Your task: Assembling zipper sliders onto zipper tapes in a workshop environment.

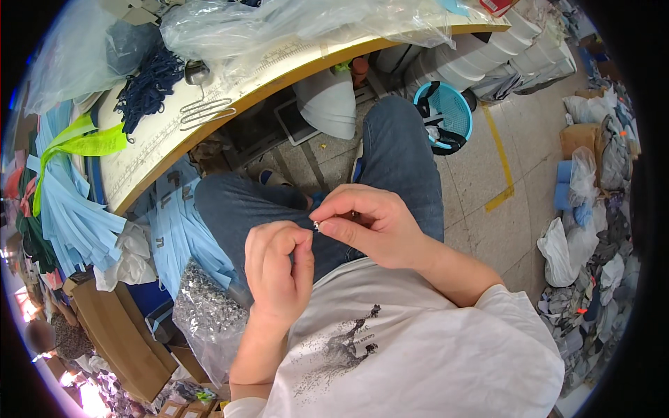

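Observation:
My right hand [369, 226] pinches a tiny silver metal piece [316, 226] between thumb and fingertips, above my lap in blue jeans. My left hand [279, 268] is curled right beside it, its thumb and forefinger pressed together close to the piece; whether they touch it I cannot tell. A clear plastic bag full of small silver metal parts [205, 313] rests against my left thigh, just left of my left hand.
A curved work table [174, 136] with a printed ruler edge carries clear plastic bags, dark blue cords [150, 87] and a wire hook. Light blue fabric strips [77, 216] hang at the left. A blue basket [446, 111] stands on the floor; bags and cardboard boxes lie right.

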Demonstrator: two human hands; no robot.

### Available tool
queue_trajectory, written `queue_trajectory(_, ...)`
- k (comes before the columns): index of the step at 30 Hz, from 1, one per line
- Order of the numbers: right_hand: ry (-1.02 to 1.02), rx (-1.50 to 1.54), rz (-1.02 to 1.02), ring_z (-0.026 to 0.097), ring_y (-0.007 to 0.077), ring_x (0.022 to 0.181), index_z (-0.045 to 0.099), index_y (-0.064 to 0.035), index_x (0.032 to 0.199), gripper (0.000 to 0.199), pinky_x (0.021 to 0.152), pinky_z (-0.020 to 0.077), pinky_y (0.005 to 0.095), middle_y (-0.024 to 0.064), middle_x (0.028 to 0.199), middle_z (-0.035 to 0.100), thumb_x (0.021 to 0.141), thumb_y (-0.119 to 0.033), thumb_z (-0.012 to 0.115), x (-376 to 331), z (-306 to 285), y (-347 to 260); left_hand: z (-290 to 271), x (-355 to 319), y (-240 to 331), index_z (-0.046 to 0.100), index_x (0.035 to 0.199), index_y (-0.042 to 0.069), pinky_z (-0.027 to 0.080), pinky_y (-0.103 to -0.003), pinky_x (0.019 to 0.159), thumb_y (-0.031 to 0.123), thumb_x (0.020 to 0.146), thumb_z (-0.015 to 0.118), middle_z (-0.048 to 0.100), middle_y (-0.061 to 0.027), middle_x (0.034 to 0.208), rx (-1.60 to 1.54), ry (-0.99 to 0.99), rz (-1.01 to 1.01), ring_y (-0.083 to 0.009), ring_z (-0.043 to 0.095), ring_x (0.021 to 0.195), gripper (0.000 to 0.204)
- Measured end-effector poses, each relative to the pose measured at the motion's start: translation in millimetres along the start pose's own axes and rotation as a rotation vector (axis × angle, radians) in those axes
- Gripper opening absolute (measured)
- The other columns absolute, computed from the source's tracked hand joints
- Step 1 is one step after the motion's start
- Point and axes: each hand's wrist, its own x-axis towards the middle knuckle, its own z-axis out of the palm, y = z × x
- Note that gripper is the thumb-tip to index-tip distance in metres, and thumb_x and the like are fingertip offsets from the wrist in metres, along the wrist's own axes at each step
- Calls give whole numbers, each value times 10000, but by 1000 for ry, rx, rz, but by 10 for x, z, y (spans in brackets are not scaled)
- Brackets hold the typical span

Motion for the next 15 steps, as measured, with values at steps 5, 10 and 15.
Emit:
queue_trajectory(5, -19, -226, -151, 597, 83, 773, 659, -8, 1006, 127, 655, 472, 211, 44, 895, 627, 890, -62, 652, 29, -20, 23, 6, 18, 7, 572, 934, 28, 447, -352, 696, -89, 737, 652, 611, -115, 870, 63, 4, 48, -283, 574, 761, 243)
queue_trajectory(10, 21, 17, 37, 584, 58, 776, 651, -14, 1037, 143, 663, 471, 206, 19, 889, 629, 911, -82, 634, -9, 66, 70, 64, -21, -53, 608, 913, 7, 462, -326, 672, -82, 760, 667, 638, -117, 849, -85, 65, -84, -266, 595, 736, 187)
queue_trajectory(15, 2, 19, 82, 581, 41, 806, 632, -13, 1079, 165, 682, 473, 196, 12, 907, 629, 928, -77, 610, -2, 36, 60, 75, -68, -69, 644, 979, -21, 464, -263, 664, -67, 791, 681, 617, -116, 864, -180, 59, -175, -218, 587, 759, 197)
